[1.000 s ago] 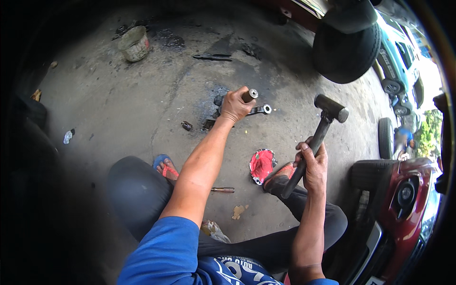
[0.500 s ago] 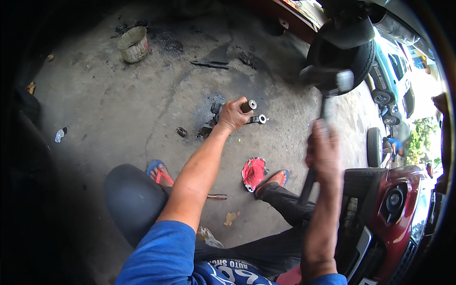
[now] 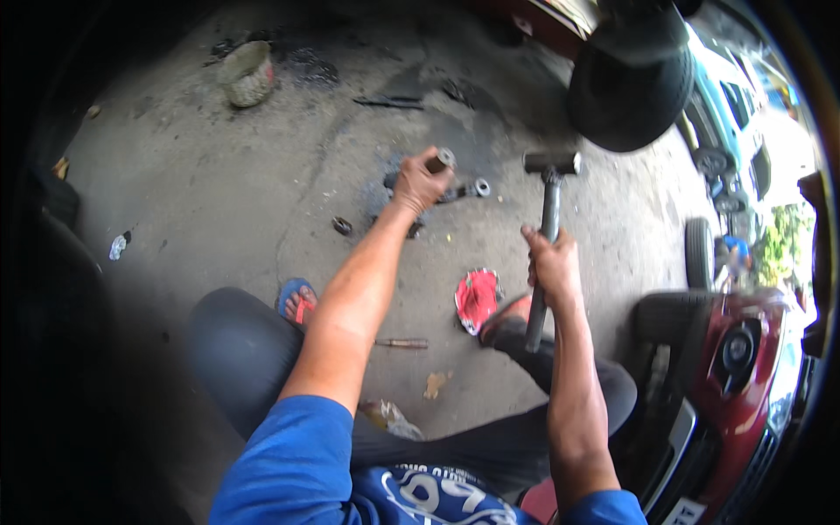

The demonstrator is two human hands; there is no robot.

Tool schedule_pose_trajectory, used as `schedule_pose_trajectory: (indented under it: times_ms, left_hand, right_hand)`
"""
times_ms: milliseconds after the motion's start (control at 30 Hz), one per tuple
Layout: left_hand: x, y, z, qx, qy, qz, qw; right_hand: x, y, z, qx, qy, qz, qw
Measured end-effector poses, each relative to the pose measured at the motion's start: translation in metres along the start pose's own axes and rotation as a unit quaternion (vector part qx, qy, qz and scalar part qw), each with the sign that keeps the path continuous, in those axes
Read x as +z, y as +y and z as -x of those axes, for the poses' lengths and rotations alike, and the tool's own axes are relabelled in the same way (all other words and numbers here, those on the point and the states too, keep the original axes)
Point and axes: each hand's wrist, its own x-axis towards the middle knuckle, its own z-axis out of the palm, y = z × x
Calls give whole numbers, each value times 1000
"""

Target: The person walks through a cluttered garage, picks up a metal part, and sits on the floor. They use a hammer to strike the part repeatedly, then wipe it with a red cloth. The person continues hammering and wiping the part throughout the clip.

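My left hand point(image 3: 420, 185) is wrapped round a short, thick metal tube point(image 3: 444, 158), its round end facing up. Beneath that hand, partly hidden by it, lies a dark metal arm with a ring-shaped end point(image 3: 479, 187) on the concrete. My right hand point(image 3: 553, 265) grips the handle of a hammer point(image 3: 551, 164) with a heavy double-faced head. The hammer is held up to the right of the tube, apart from it. A small dark cylindrical piece point(image 3: 342, 226) lies on the floor left of my left hand.
A red cloth point(image 3: 477, 300) lies by my right foot, and a wooden-handled tool point(image 3: 404, 343) between my legs. A dirty bucket point(image 3: 248, 74) stands far left. On the right are a dark red vehicle point(image 3: 744, 367), an upright tyre point(image 3: 698, 252) and a large wheel point(image 3: 632, 96) farther off.
The hammer has come left and inward with my right hand, its head now nearer the tube. My left hand keeps its hold on the tube, slightly farther up and left in view.
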Motion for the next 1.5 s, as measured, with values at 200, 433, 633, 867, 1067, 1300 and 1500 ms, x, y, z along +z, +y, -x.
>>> schedule_pose_trajectory:
  times_ms: [200,433,633,867,1067,1300,1500]
  left_hand:
    - [1,8,4,-51,-158,0,986]
    - [-17,19,-18,-201,-294,-11,934]
    - [-29,37,-21,-50,-287,-84,953]
    - [-7,36,-9,-164,-210,-142,953]
    - [-48,31,-18,-175,-256,-72,948]
    - [-68,47,3,-179,-278,-93,939]
    - [-24,47,20,-126,-259,-176,941]
  right_hand:
    - [-65,-55,26,-105,26,-100,989]
    - [-98,-56,90,-63,28,-49,996]
    - [-56,39,70,39,-102,-321,941]
    - [3,43,13,180,-92,-608,768]
    - [54,-12,3,141,-434,-379,805]
    - [55,22,-6,140,-267,-437,848]
    - [83,135,-11,273,-58,-257,925]
